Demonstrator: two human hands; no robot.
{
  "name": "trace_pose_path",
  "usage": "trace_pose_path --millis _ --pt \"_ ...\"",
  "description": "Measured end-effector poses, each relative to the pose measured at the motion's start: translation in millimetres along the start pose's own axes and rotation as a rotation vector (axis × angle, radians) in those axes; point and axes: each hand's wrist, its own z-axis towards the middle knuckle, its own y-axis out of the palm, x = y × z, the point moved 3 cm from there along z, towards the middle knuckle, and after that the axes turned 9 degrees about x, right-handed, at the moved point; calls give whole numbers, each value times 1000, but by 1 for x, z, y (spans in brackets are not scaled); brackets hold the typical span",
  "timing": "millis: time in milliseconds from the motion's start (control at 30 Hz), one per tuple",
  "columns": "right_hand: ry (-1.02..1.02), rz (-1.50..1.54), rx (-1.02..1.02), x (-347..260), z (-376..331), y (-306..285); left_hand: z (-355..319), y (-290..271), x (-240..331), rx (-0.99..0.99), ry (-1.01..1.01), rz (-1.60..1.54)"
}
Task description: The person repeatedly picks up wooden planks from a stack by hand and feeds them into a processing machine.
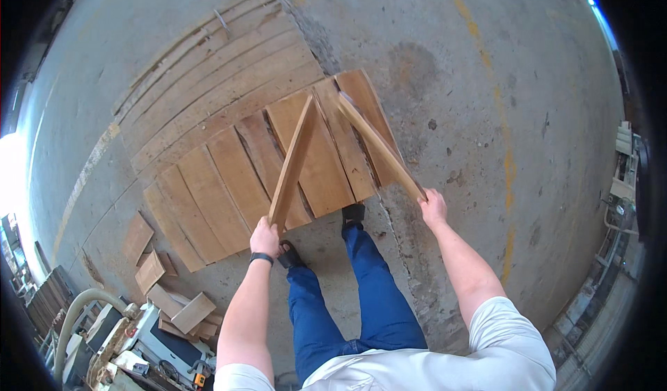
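My left hand (265,238) is closed round the near end of a wooden board (292,160), which stands on edge and slants up to the right. My right hand (433,209) grips the near end of a second wooden board (381,146), slanting up to the left. The far ends of both come close together over a row of wooden boards (235,165) laid side by side on the floor. Dark gaps show between several of them. Whether the held boards' far ends touch the row, I cannot tell.
Beyond the row lie longer, paler planks (229,88) with thin strips at their far edge. Loose wood offcuts (193,312) are heaped at the lower left, beside a machine with a hose (94,295). My feet (292,255) stand at the row's near edge.
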Motion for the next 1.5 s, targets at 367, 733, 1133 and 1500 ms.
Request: trace_pose_path --millis 367,733,1133,1500 --pt "452 -293 -180 35 -288 -109 -173 -164 -196 21 -32 -27" --pt "355 -341 -334 39 -481 -129 -370 -249 -341 300 -345 -462" --pt "-204 -370 -252 -130 -404 -134 -578 -233 -350 947 -562 -938" --pt "-392 47 -180 -194 -390 -112 -750 -194 -353 1470 -738 -1083"
